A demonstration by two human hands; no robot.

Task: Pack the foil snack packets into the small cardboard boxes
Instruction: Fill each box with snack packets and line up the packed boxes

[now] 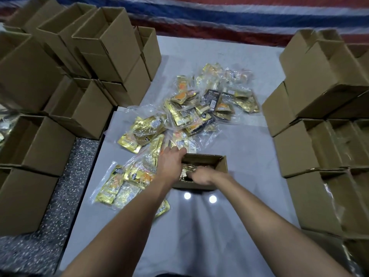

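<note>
My left hand (171,163) lies over the far left corner of the one open cardboard box (221,164) in front of me, fingers fairly straight across its rim and touching it. My right hand (201,177) is down inside that box with its fingers bent onto the gold foil packets (186,170) lying there. It is blurred, so I cannot tell whether it pinches a packet or only presses. The box is small, rectangular, plain brown corrugated board. Beyond and to its left, a loose heap of packets (179,114) lies on the smooth grey table (239,148), too many to count. They are flat, shiny, gold and black, bundled in crinkled clear bags. Stacked brown boxes flank both sides (95,108) (295,148).
</note>
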